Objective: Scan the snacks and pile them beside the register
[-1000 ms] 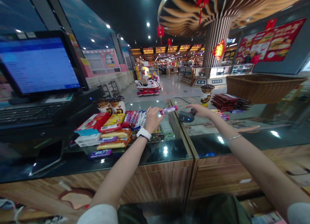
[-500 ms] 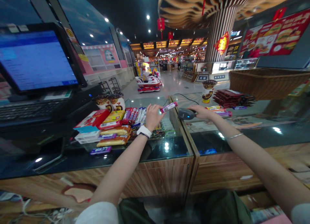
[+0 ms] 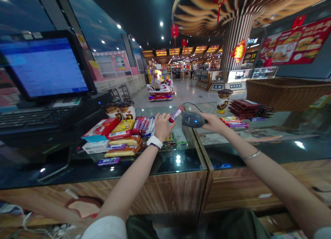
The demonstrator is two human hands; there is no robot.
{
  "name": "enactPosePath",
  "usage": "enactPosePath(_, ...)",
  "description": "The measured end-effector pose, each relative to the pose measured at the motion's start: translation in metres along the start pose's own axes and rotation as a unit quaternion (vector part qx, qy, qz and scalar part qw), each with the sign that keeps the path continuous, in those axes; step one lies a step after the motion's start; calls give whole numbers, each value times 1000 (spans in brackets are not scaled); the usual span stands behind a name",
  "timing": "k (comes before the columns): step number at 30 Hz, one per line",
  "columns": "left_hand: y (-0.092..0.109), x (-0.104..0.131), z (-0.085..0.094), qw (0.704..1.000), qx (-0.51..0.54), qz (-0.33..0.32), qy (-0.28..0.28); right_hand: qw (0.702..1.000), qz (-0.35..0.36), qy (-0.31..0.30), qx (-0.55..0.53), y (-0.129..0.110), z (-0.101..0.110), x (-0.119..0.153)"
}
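Pinched in the fingers of my left hand is a purple-red candy roll, tilted up to the right above the glass counter. My right hand is wrapped round the handle of a dark grey barcode scanner with a blue light on top. The scanner's head points left and is close to the roll; I cannot tell whether they touch. Left of my left hand lie packaged snacks, among them a red box, a yellow pack and yellow-brown packs. Several candy rolls lie beyond my right wrist.
A monitor and keyboard stand at the left. Cups stand behind the snacks, another cup at the back right. Near it are stacked dark red packets and a wicker basket. A cable runs behind the scanner.
My right hand has brought the scanner left, closer to the candy roll. The roll has tipped more steeply in my left hand. The whole view has shifted slightly.
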State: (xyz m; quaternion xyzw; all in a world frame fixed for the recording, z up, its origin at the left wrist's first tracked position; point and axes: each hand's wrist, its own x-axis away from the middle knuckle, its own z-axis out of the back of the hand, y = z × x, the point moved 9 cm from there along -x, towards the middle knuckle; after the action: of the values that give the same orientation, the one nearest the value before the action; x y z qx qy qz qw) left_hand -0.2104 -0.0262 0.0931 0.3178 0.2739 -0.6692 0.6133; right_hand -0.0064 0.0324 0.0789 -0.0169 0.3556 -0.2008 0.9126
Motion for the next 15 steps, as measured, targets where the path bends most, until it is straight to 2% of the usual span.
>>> enactPosePath(3,3,1,0,1000,-20,-12,-3,1000,-17,-4,14,-5,-4,0)
enactPosePath(9,3,0,1,999,-32,-4,4,995,-80,-3,63,0,-3,3)
enactPosePath(15,1,0,2,1000,-16,0,-3,993,-90,-18,72,-3,2,1)
